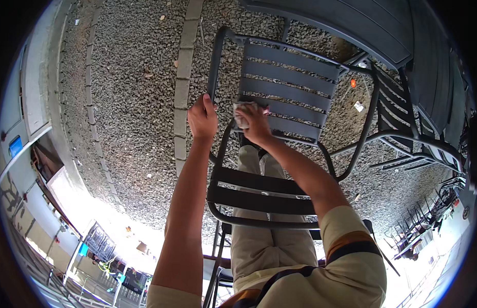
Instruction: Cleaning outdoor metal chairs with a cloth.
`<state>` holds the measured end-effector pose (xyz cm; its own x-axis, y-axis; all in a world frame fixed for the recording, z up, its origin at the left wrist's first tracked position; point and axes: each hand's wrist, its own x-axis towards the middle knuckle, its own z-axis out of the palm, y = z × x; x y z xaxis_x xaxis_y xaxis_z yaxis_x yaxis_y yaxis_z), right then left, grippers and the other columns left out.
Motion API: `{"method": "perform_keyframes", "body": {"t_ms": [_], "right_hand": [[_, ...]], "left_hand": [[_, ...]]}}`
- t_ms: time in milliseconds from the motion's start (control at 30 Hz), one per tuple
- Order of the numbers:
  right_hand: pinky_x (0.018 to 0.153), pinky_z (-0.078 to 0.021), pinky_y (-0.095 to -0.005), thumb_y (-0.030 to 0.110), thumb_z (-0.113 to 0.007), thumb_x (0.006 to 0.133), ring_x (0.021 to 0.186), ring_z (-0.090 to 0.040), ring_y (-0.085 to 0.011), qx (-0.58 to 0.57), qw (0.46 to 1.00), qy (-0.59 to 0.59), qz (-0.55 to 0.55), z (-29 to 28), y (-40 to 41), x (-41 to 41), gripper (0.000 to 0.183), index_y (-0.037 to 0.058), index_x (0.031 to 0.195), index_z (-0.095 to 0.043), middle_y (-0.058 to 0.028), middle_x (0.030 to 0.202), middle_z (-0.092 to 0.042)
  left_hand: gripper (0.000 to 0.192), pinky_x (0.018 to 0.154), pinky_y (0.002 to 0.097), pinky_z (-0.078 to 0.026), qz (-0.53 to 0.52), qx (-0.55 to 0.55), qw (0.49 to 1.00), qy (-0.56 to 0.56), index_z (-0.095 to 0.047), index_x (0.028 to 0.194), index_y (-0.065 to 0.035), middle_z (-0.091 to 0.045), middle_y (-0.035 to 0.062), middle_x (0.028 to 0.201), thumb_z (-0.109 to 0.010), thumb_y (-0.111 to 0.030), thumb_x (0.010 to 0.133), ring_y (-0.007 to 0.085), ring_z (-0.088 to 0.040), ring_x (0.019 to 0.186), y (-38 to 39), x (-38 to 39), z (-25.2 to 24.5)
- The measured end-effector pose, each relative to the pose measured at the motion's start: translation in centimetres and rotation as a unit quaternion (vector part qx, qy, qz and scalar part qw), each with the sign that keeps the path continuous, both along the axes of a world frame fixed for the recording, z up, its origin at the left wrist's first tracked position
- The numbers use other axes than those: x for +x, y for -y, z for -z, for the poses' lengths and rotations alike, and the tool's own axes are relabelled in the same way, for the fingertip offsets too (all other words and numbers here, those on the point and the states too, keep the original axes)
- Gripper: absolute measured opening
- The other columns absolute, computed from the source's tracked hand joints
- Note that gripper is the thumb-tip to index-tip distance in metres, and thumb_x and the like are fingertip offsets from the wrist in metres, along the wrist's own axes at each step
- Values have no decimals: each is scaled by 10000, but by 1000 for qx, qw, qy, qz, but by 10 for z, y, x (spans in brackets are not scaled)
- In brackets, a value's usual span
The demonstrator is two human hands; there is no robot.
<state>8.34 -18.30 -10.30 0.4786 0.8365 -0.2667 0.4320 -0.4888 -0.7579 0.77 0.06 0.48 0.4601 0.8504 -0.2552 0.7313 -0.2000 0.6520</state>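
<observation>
A dark grey slatted armchair (288, 81) stands before me, its backrest (261, 196) nearest my body and its seat beyond. My left hand (202, 118) is closed around the chair's tubular armrest (214, 73) on the left side. Over the rear left corner of the seat, my right hand (256, 121) presses a crumpled whitish cloth (241, 115) against the slats. Part of the cloth is hidden under the fingers. The armrest on the right (371, 111) is untouched.
A dark slatted table (338, 27) stands just past the seat. Another slatted chair (396, 104) is at the right. Gravel (138, 77) covers the ground, crossed by a row of paving blocks (182, 88). An orange object (353, 83) and a white scrap (358, 106) lie on the ground.
</observation>
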Motion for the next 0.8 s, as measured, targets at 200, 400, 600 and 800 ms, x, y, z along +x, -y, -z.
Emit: {"method": "perform_keyframes", "body": {"t_ms": [200,400,600,800], "right_hand": [[926,-580,-401,99,-771,851,992,-741,-301,160,962,-202,86,-18,-17,-26,426,103,1273,-716,-143,1156,-757],[1059,-507,-421,16,-749,804,1231,-659,-296,198,937,-283,-49,-108,13,-41,424,168,1200,-768,-98,1299,-715],[1085,-486,-444,-16,-778,754,1259,-627,-316,198,936,-260,-129,-101,13,-27,510,207,1213,-775,-74,1330,-692],[1083,-490,-445,-7,-782,748,1269,-632,-316,136,958,-234,-91,-49,14,-16,530,191,1238,-759,-65,1313,-705]], "left_hand": [[498,642,485,-560,17,5,999,28,-674,857,-30,-732,147,716,-421,-384,1100,385,-733,681,-2,4,13],[504,643,486,-556,6,-11,999,48,-661,815,-29,-724,149,702,-412,-369,1091,379,-734,675,-4,2,3],[512,656,482,-552,15,-12,999,48,-660,798,-30,-717,144,689,-412,-371,1088,380,-725,680,-5,2,8],[509,670,482,-559,9,-38,998,46,-663,808,-22,-729,148,698,-415,-363,1093,380,-734,692,-1,9,7]]}}
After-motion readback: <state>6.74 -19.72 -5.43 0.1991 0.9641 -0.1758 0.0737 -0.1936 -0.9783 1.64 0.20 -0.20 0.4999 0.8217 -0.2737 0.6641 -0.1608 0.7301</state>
